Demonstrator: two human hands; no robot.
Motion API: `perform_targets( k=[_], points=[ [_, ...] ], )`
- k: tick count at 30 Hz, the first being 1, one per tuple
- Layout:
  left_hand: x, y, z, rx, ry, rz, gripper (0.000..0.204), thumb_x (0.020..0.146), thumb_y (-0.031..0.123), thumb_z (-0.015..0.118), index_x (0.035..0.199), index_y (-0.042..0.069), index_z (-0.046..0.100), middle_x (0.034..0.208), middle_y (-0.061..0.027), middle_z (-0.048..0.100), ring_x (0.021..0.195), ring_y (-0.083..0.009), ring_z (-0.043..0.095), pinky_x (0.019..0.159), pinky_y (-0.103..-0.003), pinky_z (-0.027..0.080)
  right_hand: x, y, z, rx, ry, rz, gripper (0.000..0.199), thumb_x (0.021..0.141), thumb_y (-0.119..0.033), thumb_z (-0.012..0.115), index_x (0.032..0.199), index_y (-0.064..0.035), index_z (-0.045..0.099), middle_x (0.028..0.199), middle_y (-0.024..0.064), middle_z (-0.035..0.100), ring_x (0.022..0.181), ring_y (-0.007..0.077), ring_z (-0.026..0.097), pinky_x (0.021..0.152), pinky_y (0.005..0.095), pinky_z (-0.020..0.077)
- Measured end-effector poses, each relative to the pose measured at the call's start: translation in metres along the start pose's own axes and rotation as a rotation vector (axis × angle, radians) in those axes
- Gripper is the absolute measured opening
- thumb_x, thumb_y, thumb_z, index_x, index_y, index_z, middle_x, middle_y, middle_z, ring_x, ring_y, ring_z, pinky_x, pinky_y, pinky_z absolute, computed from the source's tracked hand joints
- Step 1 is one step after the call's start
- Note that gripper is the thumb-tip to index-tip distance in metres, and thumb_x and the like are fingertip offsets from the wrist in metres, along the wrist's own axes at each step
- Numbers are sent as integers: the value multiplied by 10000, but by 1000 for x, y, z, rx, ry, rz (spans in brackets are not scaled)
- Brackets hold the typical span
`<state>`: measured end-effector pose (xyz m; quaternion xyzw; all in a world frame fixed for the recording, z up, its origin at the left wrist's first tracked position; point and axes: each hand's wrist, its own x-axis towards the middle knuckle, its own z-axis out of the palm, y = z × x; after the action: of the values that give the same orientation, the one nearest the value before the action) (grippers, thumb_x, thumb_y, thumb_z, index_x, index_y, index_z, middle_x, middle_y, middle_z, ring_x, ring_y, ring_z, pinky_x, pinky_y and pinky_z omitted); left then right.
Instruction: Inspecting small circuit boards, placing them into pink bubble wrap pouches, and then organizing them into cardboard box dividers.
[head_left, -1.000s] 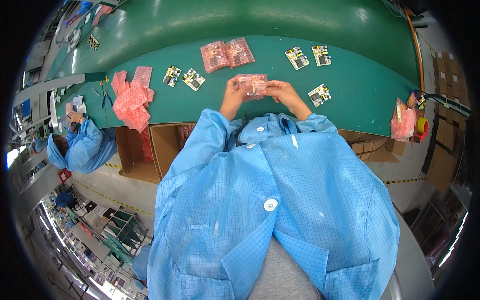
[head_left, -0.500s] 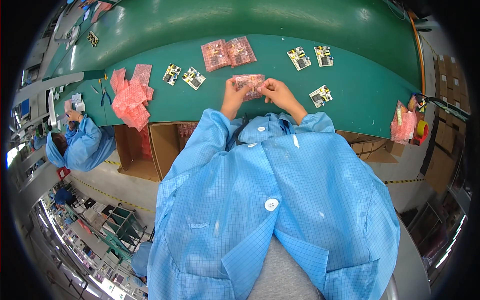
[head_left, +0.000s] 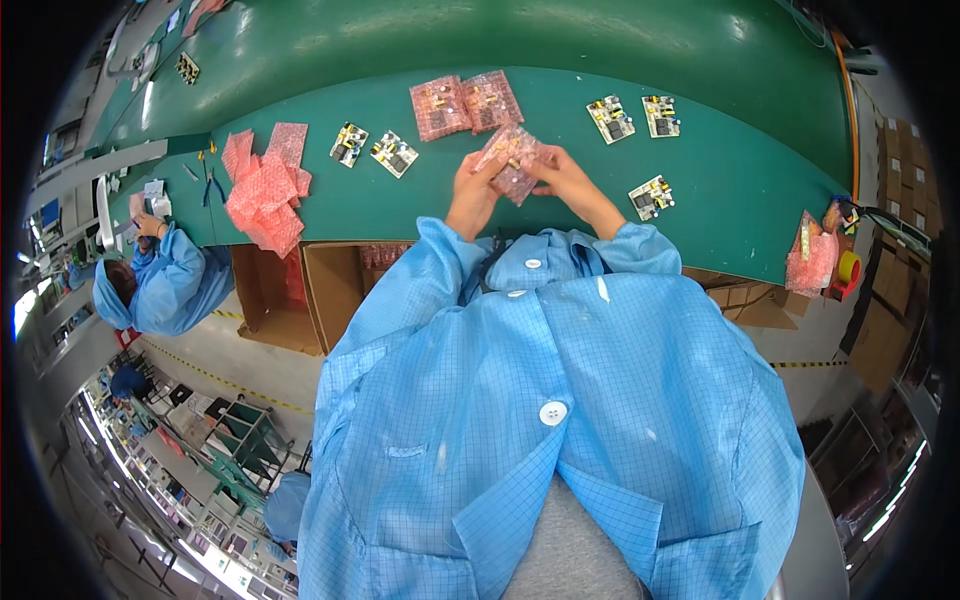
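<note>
Between my two hands a circuit board in pink bubble wrap (head_left: 514, 172) is held tilted above the green table (head_left: 400, 205). My left hand (head_left: 474, 190) grips its left edge, and my right hand (head_left: 562, 176) closes on its right side. Just beyond it lie two more wrapped circuit boards (head_left: 440, 107), side by side. Bare circuit boards rest on both sides: a pair (head_left: 394, 154) to the left, another pair (head_left: 611, 119) at the far right, and a single board (head_left: 651, 198) nearer on the right.
Loose pink bubble bags (head_left: 266, 195) are heaped at the left, beside blue-handled pliers (head_left: 212, 188). Open cardboard boxes (head_left: 335, 290) stand below the front edge. At the right end are a yellow tape roll (head_left: 849, 268) and pink wrap (head_left: 810, 255). A co-worker (head_left: 165, 280) sits at far left.
The wrapped board has been raised and turned from nearly level to a slant. Both my hands have shifted with it, the right hand now further round its side.
</note>
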<state>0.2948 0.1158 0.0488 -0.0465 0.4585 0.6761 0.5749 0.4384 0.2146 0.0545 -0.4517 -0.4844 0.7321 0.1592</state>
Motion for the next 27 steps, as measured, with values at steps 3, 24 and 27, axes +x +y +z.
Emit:
perform_targets(
  k=[3,24,27],
  points=[
    [9,-4,2,22,-10,41,310,903,82,678,1142,24,489,1115,-117,619,990,-216,644,846,-402,573,24,1,-3,222,-163,85,383,879,-208,727,1195,-27,609,992,20,676,853,106,629,785,264,513],
    [106,74,-20,1437,491,409,894,655,420,845,1287,-65,439,1222,-284,540,1182,-435,500,1015,-479,412,116,-2,34,-615,141,-306,501,877,-398,643,1123,34,579,1135,272,560,1098,427,522,962,469,437],
    [101,86,-29,1334,497,477,849,721,403,806,1310,-78,429,1242,-284,521,1191,-426,488,1035,-478,389,107,3,15,-648,311,-425,503,865,-269,693,1232,32,527,1189,237,559,1137,372,533,963,440,433]
  ],
)
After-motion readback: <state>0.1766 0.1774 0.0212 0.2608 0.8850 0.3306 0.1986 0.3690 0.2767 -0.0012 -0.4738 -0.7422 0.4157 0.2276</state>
